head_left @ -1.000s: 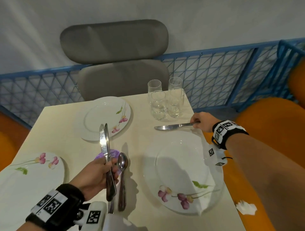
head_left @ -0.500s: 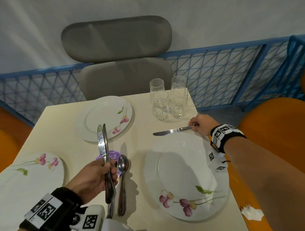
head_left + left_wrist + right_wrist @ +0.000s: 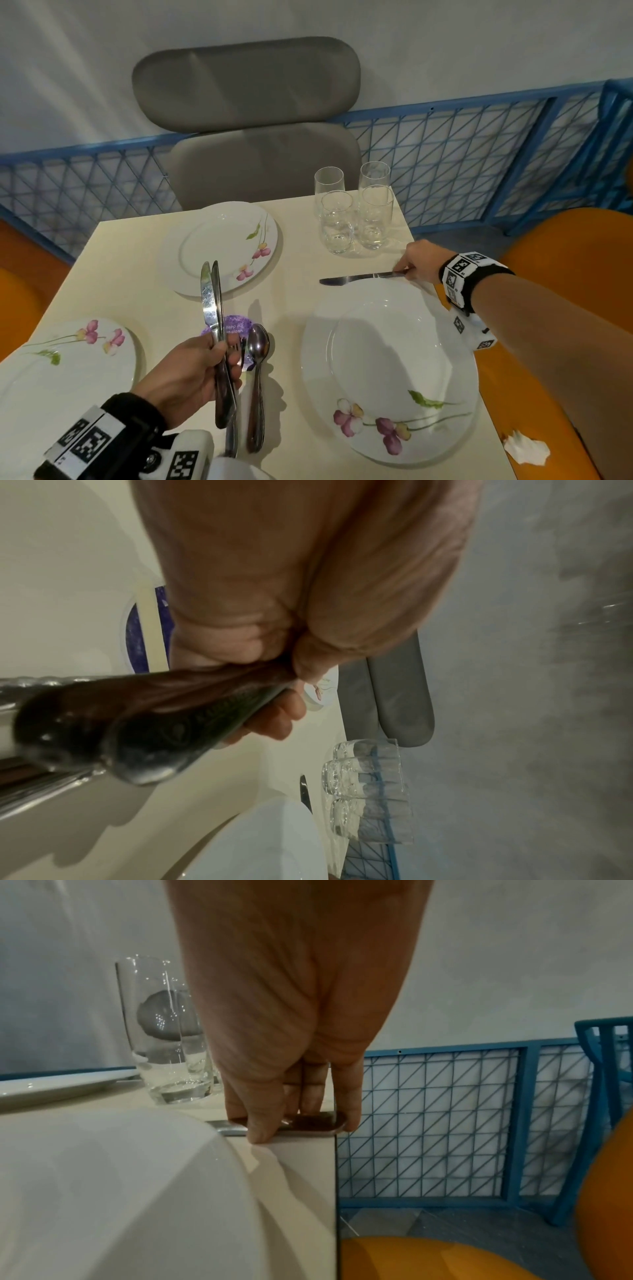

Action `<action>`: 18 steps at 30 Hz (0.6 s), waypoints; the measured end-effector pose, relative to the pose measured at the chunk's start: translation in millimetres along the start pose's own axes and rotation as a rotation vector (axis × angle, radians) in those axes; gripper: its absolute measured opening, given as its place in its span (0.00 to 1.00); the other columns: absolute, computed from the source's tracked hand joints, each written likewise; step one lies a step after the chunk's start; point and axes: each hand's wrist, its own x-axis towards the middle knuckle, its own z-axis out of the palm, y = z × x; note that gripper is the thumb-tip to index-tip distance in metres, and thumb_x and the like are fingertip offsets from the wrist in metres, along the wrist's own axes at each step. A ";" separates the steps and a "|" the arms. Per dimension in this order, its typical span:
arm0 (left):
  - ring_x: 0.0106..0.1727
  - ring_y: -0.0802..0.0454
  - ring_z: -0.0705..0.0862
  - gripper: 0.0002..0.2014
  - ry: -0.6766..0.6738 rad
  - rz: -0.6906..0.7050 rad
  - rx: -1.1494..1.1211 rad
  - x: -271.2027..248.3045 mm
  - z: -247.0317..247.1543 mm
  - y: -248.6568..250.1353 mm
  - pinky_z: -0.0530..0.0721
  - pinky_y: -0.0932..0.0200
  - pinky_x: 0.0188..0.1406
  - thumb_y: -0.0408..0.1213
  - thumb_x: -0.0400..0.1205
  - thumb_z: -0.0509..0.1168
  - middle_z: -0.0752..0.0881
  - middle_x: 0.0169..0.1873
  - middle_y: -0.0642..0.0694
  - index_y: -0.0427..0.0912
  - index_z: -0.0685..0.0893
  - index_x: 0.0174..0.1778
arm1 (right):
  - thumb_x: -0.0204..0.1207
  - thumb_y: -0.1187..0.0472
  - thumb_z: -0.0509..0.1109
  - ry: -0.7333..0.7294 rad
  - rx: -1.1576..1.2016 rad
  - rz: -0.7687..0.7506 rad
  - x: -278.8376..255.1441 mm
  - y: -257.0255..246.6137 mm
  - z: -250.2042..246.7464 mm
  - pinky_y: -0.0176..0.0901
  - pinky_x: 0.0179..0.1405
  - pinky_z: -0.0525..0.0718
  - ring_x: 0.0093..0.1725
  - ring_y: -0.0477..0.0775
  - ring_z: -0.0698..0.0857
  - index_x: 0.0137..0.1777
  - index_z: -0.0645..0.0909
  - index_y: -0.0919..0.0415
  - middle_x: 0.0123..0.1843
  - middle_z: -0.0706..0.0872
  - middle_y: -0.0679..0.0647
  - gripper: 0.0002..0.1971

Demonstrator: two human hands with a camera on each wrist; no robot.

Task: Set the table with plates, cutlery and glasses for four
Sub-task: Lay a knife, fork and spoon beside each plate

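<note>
Black wristbands point(image 3: 474, 277) carrying white square-code tags circle both bare forearms.

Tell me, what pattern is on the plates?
White plates with pink-purple flowers on thin green stems and leaves near the rim; the head view shows it best.

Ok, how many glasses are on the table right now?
4, all clustered at the table's far right corner: back-left glass, back-right glass, front-left glass, front-right glass. None stands by any plate yet.

place: dining area | cues: cream table point(image 3: 130, 274), grey chair point(image 3: 246, 82), blue mesh railing point(image 3: 445, 150) (orange seats point(image 3: 565, 257) alongside)
</note>
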 end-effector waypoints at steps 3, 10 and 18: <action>0.31 0.42 0.77 0.11 -0.011 -0.005 -0.010 -1.5 -2.8 0.3 0.79 0.46 0.36 0.27 0.88 0.48 0.78 0.31 0.38 0.31 0.76 0.53 | 0.80 0.61 0.67 -0.022 -0.053 -0.016 3.3 -0.3 -2.8 0.32 0.53 0.70 0.62 0.55 0.81 0.68 0.82 0.49 0.56 0.84 0.51 0.17; 0.32 0.42 0.77 0.11 -0.026 -0.022 -0.024 -1.7 -5.0 1.7 0.78 0.45 0.39 0.27 0.88 0.48 0.77 0.32 0.38 0.32 0.75 0.56 | 0.80 0.61 0.67 -0.005 -0.058 -0.020 11.0 -1.8 -1.9 0.32 0.54 0.72 0.61 0.54 0.82 0.68 0.83 0.51 0.61 0.87 0.52 0.17; 0.32 0.42 0.78 0.11 -0.020 -0.020 -0.023 1.0 -9.3 2.7 0.78 0.43 0.42 0.27 0.88 0.49 0.78 0.32 0.38 0.31 0.76 0.55 | 0.78 0.60 0.71 -0.005 -0.033 0.062 12.3 3.2 -5.4 0.40 0.61 0.77 0.63 0.55 0.81 0.72 0.79 0.52 0.62 0.85 0.55 0.22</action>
